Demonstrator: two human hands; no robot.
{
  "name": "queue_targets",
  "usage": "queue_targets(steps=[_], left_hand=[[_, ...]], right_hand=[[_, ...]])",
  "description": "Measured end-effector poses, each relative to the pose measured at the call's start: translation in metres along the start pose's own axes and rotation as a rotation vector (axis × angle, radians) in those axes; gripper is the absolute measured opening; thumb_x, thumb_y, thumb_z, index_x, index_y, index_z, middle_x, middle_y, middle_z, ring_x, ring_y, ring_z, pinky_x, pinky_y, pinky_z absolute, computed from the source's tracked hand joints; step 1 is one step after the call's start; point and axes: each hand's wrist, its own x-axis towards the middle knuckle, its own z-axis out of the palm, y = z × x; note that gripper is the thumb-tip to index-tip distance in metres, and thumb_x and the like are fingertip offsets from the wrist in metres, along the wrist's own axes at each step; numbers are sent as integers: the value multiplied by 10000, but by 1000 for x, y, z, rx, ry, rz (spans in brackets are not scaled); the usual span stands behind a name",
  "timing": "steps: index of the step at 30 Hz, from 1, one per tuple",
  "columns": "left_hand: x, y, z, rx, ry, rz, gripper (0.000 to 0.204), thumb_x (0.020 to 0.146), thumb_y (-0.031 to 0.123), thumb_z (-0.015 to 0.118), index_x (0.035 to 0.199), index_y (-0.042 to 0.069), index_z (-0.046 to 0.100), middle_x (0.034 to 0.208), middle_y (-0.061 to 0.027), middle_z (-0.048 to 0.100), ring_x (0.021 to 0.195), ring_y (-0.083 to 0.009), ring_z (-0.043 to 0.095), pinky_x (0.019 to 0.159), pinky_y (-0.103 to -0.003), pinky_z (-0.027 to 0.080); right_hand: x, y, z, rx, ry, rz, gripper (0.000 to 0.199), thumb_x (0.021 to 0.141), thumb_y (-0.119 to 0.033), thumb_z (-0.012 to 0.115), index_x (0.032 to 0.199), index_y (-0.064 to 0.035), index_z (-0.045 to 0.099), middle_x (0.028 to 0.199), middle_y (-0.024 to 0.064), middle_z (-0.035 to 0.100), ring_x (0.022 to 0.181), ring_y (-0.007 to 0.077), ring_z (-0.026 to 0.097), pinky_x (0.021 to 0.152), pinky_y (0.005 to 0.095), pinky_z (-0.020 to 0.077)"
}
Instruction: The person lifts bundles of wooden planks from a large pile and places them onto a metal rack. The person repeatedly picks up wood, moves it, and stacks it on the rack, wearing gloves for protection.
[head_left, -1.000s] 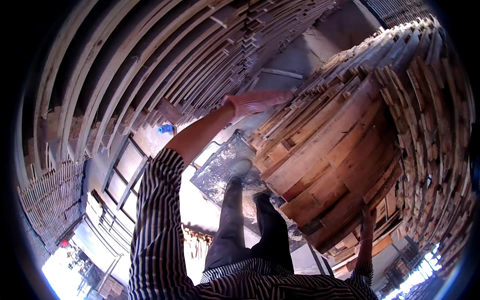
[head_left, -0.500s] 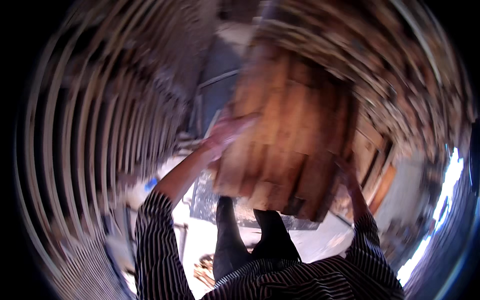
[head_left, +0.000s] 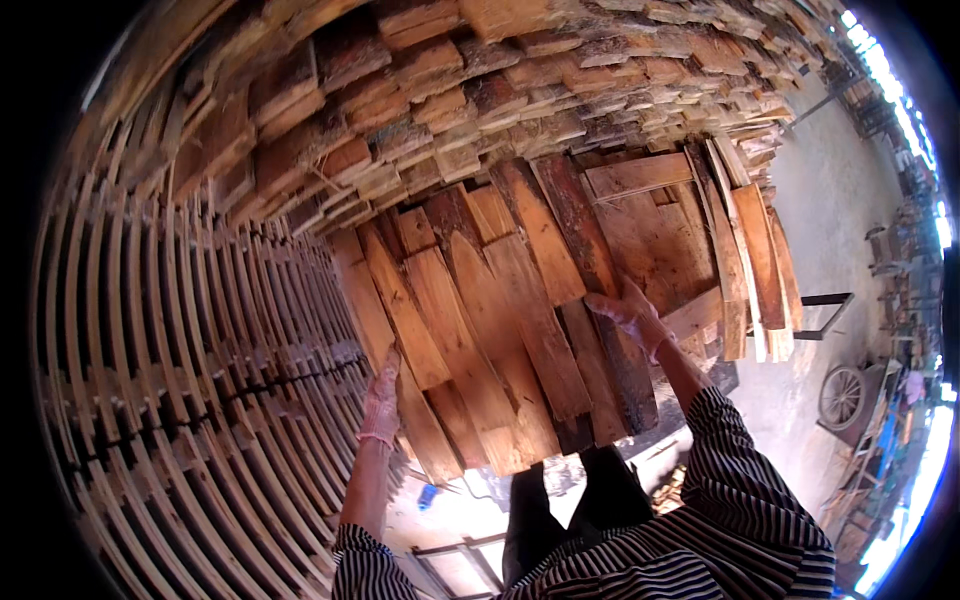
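Observation:
A broad layer of short wooden boards [head_left: 480,330], orange-brown and some with dark bark edges, spans the space between my two hands in front of my body. Along its left edge lies my left hand [head_left: 382,395], in a pale glove, gripping the side of the boards. My right hand [head_left: 630,315], also in a pale glove, clasps the right side, fingers over a dark bark-edged board [head_left: 582,225]. The undersides of both hands are hidden. The far ends of the boards meet the foot of a tall wood stack, and I cannot tell whether they rest on it.
Ahead rises the tall stack of boards [head_left: 430,90]. Slatted stacks [head_left: 200,330] stand close on the left. More upright boards [head_left: 755,260] lean at the right, beside a dark metal frame [head_left: 825,315]. Farther right is a spoked wheel [head_left: 842,397] on the concrete floor [head_left: 800,420].
My view has turned to the right, bringing the tall stack directly ahead. The boards have moved with my hands up to it. Both hands stay at the boards' sides.

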Motion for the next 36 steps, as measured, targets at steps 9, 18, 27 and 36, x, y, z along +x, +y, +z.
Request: queue_targets(steps=[9, 18, 27, 36], left_hand=[[49, -48, -29, 4, -30, 98, 616, 1086, 354, 457, 1588, 3, 388, 1579, -63, 463, 1426, -194, 450, 1216, -313, 311], [23, -14, 16, 93, -40, -193, 825, 1033, 652, 428, 1646, 112, 312, 1661, -24, 345, 1495, -215, 357, 1239, -397, 265], [28, 97, -1, -74, 37, 45, 861, 1027, 657, 478, 1663, 122, 256, 1686, -67, 323, 1522, -239, 336, 1236, -394, 272], [69, 87, 16, 269, 302, -199, 829, 983, 605, 592, 1653, 219, 294, 1659, -67, 359, 1444, -277, 428, 1089, -466, 450]], right_hand=[[27, -5, -22, -619, -49, 224, 1094, 646, -509, 949, 1466, 42, 477, 1355, 196, 655, 1240, 323, 628, 1054, 427, 496], [56, 38, -38, -483, 78, -63, 932, 844, -721, 706, 1370, 29, 536, 1200, 239, 701, 1144, 385, 663, 963, 432, 506], [88, -23, -60, -374, 136, 37, 724, 1016, -642, 513, 1487, -92, 545, 1491, 228, 560, 1347, 369, 560, 1163, 421, 388], [143, 16, -45, -320, -221, -222, 933, 994, -706, 474, 1615, -26, 326, 1649, 259, 336, 1540, 398, 294, 1267, 448, 229]])
